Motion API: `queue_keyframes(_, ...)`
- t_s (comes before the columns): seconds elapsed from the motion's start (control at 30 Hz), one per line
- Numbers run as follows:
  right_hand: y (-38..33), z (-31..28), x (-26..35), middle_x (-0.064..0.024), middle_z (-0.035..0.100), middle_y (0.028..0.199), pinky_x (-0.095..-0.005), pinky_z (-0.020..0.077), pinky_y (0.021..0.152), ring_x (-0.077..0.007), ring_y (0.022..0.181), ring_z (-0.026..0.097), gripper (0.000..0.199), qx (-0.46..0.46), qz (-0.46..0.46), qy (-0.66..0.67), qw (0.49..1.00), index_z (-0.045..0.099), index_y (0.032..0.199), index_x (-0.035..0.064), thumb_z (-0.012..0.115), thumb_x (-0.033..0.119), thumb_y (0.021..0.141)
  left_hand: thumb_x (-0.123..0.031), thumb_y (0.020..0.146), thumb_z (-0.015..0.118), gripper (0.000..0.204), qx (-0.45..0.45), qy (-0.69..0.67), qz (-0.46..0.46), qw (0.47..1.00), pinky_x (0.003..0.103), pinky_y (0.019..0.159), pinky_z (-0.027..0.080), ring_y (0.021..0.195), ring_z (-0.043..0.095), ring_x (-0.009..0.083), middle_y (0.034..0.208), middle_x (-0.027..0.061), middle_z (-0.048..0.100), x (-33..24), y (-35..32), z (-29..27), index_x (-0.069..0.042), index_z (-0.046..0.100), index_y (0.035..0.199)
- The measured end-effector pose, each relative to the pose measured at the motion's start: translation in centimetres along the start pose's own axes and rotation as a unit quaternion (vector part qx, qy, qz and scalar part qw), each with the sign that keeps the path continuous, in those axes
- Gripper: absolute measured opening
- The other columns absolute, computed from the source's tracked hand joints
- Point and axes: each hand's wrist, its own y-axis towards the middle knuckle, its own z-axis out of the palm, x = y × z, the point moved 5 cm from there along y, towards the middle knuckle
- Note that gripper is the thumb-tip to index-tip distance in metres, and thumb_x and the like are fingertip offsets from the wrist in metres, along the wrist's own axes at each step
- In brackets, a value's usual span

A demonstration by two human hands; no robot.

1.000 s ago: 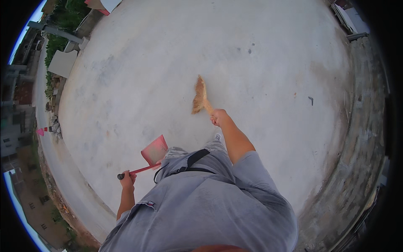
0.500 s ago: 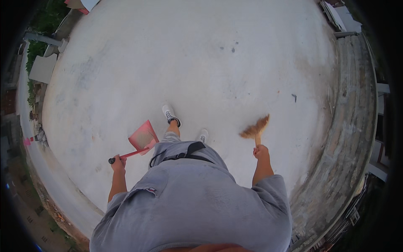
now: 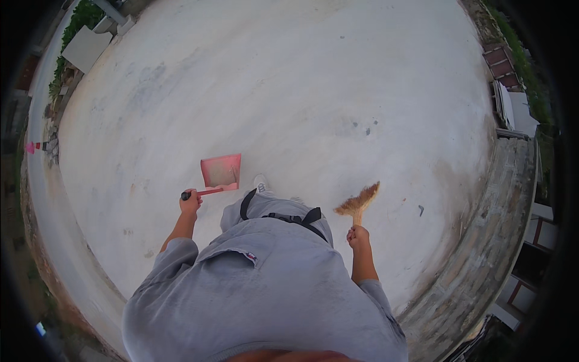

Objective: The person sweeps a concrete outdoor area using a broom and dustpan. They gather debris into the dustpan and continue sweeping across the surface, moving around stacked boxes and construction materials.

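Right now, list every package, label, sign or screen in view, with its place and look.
None can be made out on this pale concrete roof.
Left hand: holds a red dustpan by its handle.
Right hand: holds a straw hand broom.

I'm looking down on an open flat rooftop outdoors. The wide pale grey concrete slab (image 3: 313, 90) runs out to a low weathered stone parapet (image 3: 482, 241), beyond which I see green foliage (image 3: 75, 24), a reddish tiled roof edge (image 3: 500, 63) and the walls of neighbouring buildings far below.
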Motion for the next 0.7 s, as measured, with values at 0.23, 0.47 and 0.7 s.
queue_keyframes(0.23,-6.1,25.9,8.1,-0.0110,0.053,0.073,-0.0252,0.0398,0.041,-0.0138,0.051,0.049,0.061,0.178,-0.007,-0.096,0.979,0.030,0.133,0.0126,0.052,-0.006,0.080,-0.021,0.089,0.058,0.016,0.013,0.029,0.012,0.999,0.024,0.051,0.043,0.062,0.058,0.0106,0.076,0.0021,0.061,-3.7,-0.4,1.6,-0.012,0.061,0.101)
queue_keyframes(0.47,-3.5,55.2,16.9,-0.0130,0.052,0.074,-0.0248,0.0388,0.042,-0.0147,0.051,0.046,0.037,0.349,0.025,-0.135,0.927,0.041,0.118,0.0032,0.050,-0.004,0.082,-0.021,0.089,0.059,0.017,-0.040,0.002,0.027,0.999,0.025,0.059,0.046,0.068,0.060,0.0115,0.079,0.0035,0.064,-5.6,-6.1,2.3,-0.010,0.060,0.101)
queue_keyframes(0.7,0.8,73.2,20.9,-0.0146,0.050,0.075,-0.0247,0.0394,0.046,-0.0167,0.057,0.046,0.014,0.380,0.102,-0.044,0.918,0.046,0.099,-0.0034,0.045,0.000,0.086,-0.021,0.090,0.059,0.018,-0.123,0.009,-0.024,0.992,0.026,0.059,0.047,0.066,0.062,0.0143,0.078,0.0078,0.064,-8.6,-13.6,3.2,-0.006,0.058,0.101)
